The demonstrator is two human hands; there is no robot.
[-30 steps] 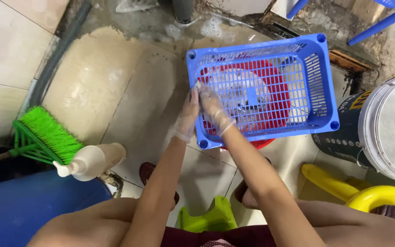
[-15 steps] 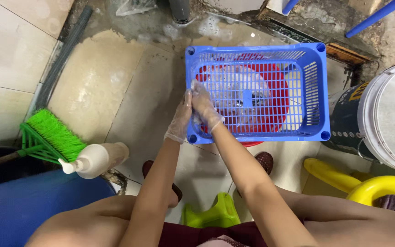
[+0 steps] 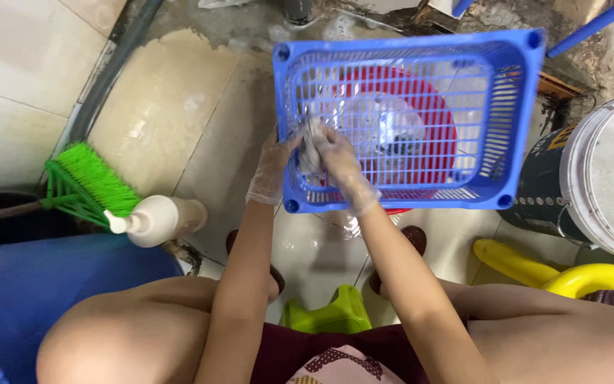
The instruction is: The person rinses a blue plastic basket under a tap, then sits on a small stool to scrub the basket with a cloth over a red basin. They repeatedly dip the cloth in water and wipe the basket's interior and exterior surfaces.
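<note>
Both gloved hands at blue basket's [image 3: 463, 121] near-left corner.
Left hand [image 3: 273, 165] gripped the rim; right hand [image 3: 337, 153] held a grey scrub pad [image 3: 312, 146] inside; open floor [image 3: 158, 121] lay left.

A green-bristled broom [image 3: 87, 183] lies at the left on the pale floor tiles [image 3: 158, 121], its handle running off the edge. Just beside its head stands a cream pump bottle [image 3: 156, 219], next to a big blue drum [image 3: 51, 284]. A grey pipe [image 3: 115, 64] slants along the wall edge. At the right sits a white bucket [image 3: 605, 178] with a dark side, and below it a yellow plastic piece [image 3: 548, 270]. A green stool [image 3: 328, 313] shows at the bottom
</note>
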